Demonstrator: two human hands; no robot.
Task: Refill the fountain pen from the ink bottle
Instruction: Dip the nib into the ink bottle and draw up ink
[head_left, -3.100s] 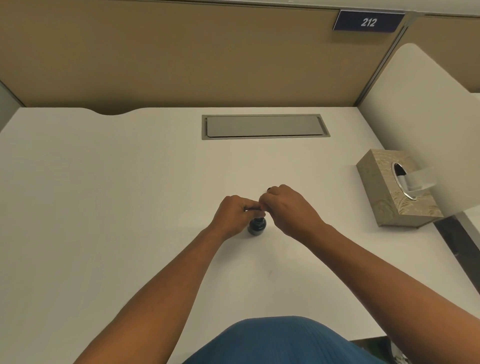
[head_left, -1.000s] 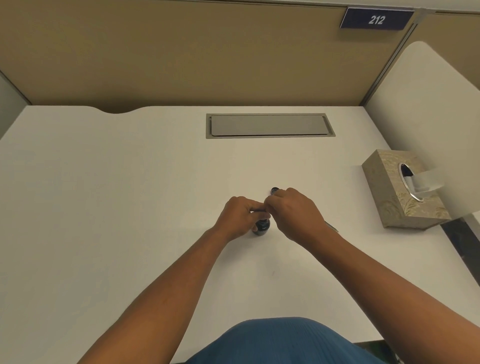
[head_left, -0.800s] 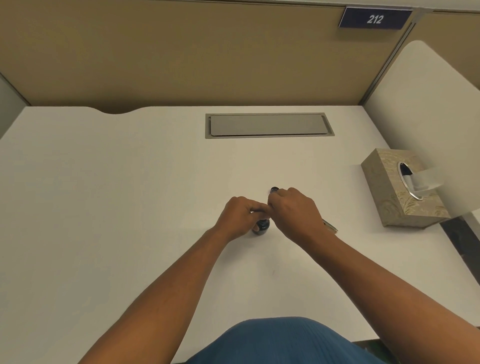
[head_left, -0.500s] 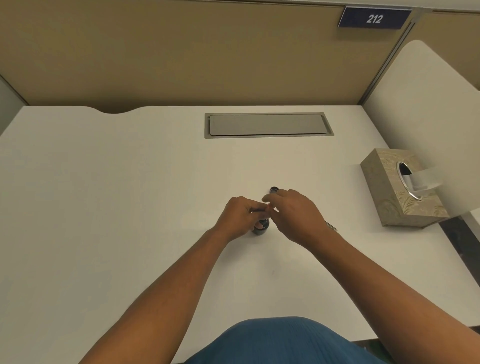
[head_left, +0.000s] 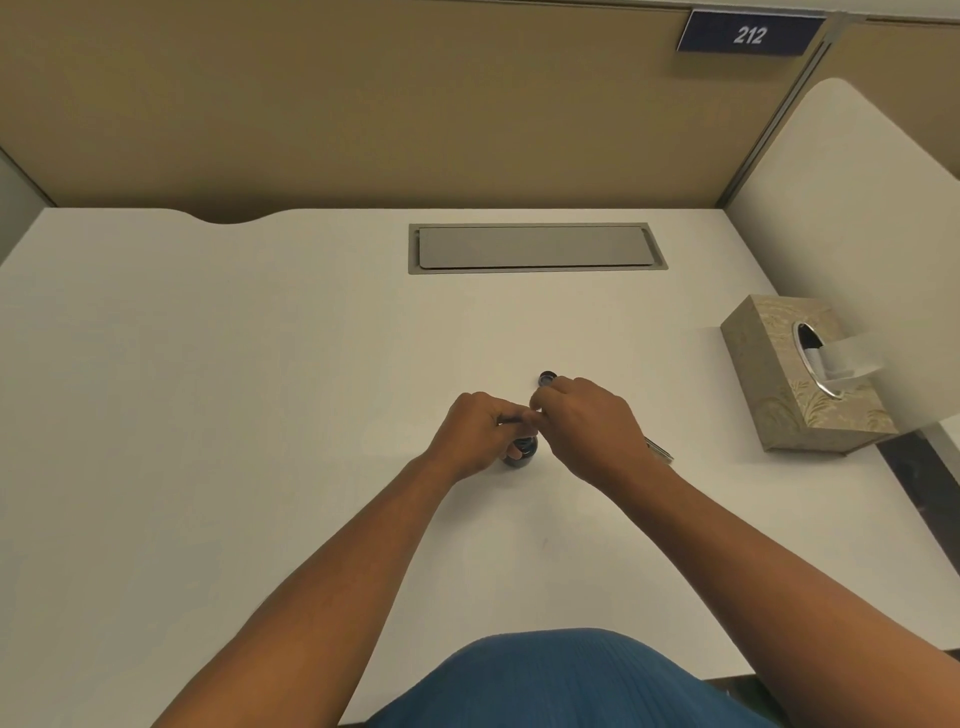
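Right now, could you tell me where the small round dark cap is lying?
In the head view, the small round dark cap lies on the white desk, just beyond the right hand.

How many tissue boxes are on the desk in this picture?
1. The tissue box stands at the right edge of the desk, beside the white side panel, one tissue sticking out. No other is visible.

Since the first picture, the right hand (head_left: 587, 426) sits a little farther right, so the small round dark cap (head_left: 547, 378) and a thin shiny silver piece (head_left: 658, 450) now show beside it.
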